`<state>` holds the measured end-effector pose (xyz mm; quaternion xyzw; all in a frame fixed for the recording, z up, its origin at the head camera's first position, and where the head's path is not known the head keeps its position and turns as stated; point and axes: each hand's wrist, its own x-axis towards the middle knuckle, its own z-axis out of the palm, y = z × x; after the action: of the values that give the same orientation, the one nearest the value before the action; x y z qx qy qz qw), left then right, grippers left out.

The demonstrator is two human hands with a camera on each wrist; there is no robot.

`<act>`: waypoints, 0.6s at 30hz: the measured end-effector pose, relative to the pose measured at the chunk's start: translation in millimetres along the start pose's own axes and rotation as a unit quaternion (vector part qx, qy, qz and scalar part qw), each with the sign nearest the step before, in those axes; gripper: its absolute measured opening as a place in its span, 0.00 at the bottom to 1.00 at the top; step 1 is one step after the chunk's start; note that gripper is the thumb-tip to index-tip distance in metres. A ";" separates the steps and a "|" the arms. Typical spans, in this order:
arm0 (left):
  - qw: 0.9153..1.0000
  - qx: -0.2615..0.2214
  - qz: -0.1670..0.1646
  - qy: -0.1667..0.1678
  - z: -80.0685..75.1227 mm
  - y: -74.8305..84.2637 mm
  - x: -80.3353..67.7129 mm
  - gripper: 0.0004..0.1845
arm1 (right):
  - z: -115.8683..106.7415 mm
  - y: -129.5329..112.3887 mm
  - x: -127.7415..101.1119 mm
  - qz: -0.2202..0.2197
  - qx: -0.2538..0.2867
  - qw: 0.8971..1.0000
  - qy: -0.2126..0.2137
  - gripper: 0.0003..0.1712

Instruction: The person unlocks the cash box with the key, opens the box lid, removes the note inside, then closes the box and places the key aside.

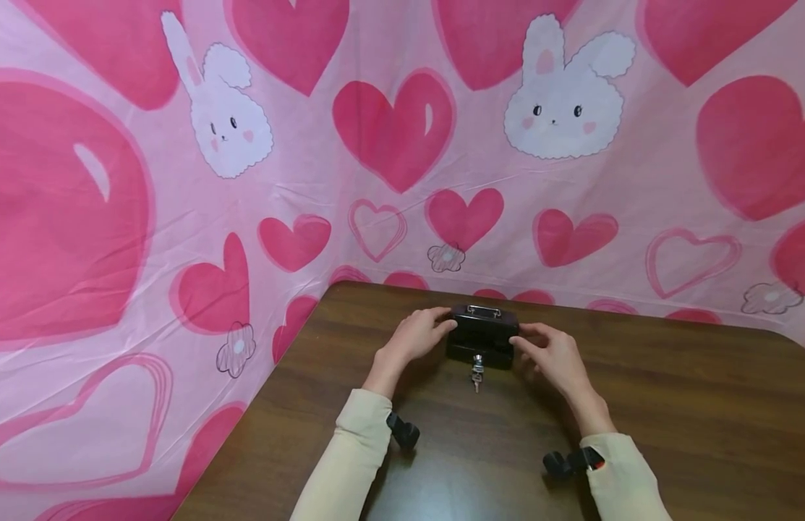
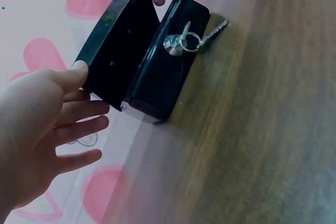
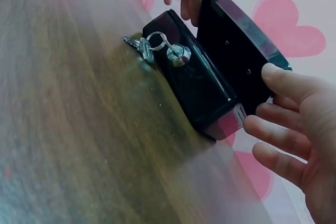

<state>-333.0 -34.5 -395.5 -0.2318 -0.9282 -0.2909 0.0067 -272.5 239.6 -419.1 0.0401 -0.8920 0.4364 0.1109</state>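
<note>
A small black cash box (image 3: 191, 87) stands on the table with its lid (image 2: 118, 45) raised, the lid's dark inner side facing me. A silver lock (image 3: 179, 55) on the box's front holds a key, and more keys (image 3: 139, 48) hang from its ring. My left hand (image 1: 415, 336) pinches the lid's left end, thumb on the near edge. At the opposite end, my right hand (image 1: 558, 358) pinches the lid too, its lower fingers spread beside the box. The metal carrying handle (image 1: 483, 312) shows on the lid's upper side. The inside of the box is mostly hidden.
The brown wooden table (image 1: 441, 449) spreads out around the box. A pink cloth (image 1: 389, 166) with hearts and rabbits hangs behind and along the left edge. Black wrist cameras are strapped at both sleeves.
</note>
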 end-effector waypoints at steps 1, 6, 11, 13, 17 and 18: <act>1.000 -0.007 -0.003 0.004 -0.5 0.3 0.5 0.28 | -0.1 -1.2 0.6 -0.003 0.000 1.000 0.006 0.30; 0.999 -0.039 -0.007 0.032 -3.6 4.2 2.5 0.27 | 1.1 -6.0 4.6 -0.018 -0.002 0.999 0.041 0.28; 0.998 -0.032 -0.009 0.057 -4.5 8.8 6.1 0.28 | 2.1 -10.7 8.0 -0.030 0.001 0.997 0.070 0.27; 0.997 -0.031 -0.013 0.062 -4.4 10.6 7.2 0.29 | 2.5 -12.9 9.4 -0.028 0.004 0.996 0.083 0.27; 0.997 -0.047 -0.020 0.062 -4.1 13.5 8.9 0.29 | 4.0 -16.7 13.9 -0.019 -0.016 0.993 0.119 0.26; 0.997 -0.052 -0.024 0.060 -4.1 14.1 9.3 0.30 | 4.3 -17.6 15.1 -0.017 -0.026 0.991 0.127 0.26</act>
<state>-335.6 -22.6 -383.2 -0.1919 -0.9149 -0.3525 0.0431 -284.9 225.7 -404.7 -0.0035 -0.8809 0.4126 0.2318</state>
